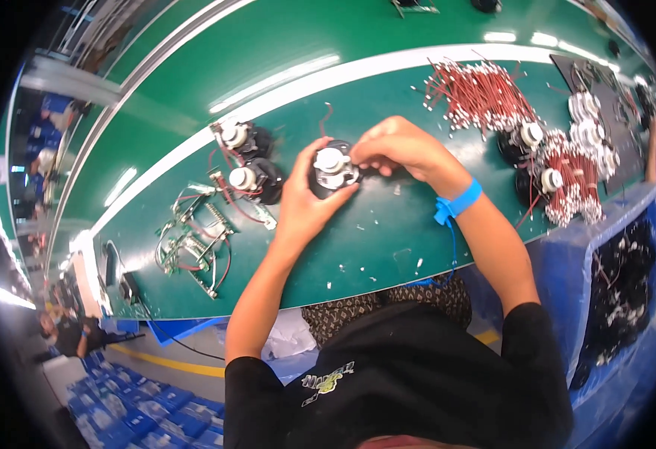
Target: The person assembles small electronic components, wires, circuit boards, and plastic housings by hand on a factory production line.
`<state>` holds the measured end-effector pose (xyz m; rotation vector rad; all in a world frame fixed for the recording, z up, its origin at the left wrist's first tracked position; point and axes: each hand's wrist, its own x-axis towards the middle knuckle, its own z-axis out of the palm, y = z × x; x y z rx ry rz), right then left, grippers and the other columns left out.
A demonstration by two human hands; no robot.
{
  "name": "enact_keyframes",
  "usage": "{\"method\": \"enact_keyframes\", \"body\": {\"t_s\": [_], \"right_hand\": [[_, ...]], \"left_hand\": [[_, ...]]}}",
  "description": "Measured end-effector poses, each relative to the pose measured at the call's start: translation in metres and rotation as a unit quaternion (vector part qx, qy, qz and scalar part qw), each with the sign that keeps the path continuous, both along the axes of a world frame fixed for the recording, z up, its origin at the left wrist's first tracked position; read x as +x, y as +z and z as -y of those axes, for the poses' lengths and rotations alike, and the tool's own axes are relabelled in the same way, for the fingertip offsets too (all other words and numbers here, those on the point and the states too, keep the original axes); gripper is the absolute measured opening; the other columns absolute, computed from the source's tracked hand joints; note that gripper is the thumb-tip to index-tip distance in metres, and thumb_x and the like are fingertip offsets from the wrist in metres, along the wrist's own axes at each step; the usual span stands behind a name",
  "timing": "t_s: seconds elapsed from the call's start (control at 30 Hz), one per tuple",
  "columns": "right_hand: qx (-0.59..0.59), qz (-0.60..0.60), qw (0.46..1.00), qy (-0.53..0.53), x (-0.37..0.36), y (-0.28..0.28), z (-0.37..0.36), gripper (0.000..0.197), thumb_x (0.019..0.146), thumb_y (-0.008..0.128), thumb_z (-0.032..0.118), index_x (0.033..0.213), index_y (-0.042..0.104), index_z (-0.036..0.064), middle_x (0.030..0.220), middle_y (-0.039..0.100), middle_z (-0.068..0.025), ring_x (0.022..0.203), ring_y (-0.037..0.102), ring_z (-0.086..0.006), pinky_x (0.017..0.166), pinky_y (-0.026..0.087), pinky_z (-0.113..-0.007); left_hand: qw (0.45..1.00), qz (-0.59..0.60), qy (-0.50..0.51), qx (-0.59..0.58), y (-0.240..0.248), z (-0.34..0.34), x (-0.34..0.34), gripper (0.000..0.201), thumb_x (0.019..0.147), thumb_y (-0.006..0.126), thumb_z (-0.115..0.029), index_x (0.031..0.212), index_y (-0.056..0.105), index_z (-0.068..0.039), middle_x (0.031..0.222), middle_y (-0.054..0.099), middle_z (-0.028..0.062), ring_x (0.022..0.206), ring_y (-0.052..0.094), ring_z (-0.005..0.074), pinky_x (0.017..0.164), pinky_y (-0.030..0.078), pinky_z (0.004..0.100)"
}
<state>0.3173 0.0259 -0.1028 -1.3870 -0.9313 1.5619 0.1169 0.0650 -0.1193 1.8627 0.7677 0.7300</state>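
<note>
My left hand (303, 206) is curled around a round black unit with a white motor-like hub (332, 162), holding it just above the green table (373, 247). My right hand (401, 150) is at the unit's right edge, fingers pinched together; what lies between them is hidden. A red wire (326, 120) sticks out beyond the unit. A blue strap (463, 200) with a cord circles my right wrist. Two similar black-and-white units (243, 179) with red wires lie to the left of my left hand.
Green circuit boards with wires (197, 243) lie at left. A pile of red wires with white connectors (481, 93) sits at far right, beside more units (551, 179) and wire bundles (569, 179). A blue-lined bin of black parts (620, 277) stands right. People work nearby.
</note>
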Motion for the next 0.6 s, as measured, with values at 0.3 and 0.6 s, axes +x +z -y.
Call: {"method": "enact_keyframes", "body": {"t_s": [0.3,0.6], "right_hand": [[0.058,0.063,0.996,0.02,0.021,0.011,0.001,0.028,0.085,0.067,0.023,0.098,0.06,0.0006,0.093,0.063,-0.0081,0.09,0.062,-0.0151,0.079,0.054,-0.027],[0.058,0.083,0.995,-0.001,-0.002,0.018,-0.065,0.027,0.092,0.059,0.028,0.103,0.058,0.0029,0.103,0.068,-0.0122,0.092,0.065,-0.0187,0.085,0.051,-0.03]], "left_hand": [[0.993,0.036,-0.007,0.113,0.058,0.008,-0.05,0.061,0.083,0.07,-0.011,0.137,0.042,-0.007,0.123,0.061,0.0143,0.111,0.06,0.0236,0.094,0.046,0.0337],[0.785,-0.398,0.416,0.23,0.019,-0.107,-0.247,0.025,0.091,0.057,-0.025,0.098,0.064,-0.002,0.094,0.062,0.0195,0.085,0.06,0.0365,0.079,0.048,0.0439]]}}
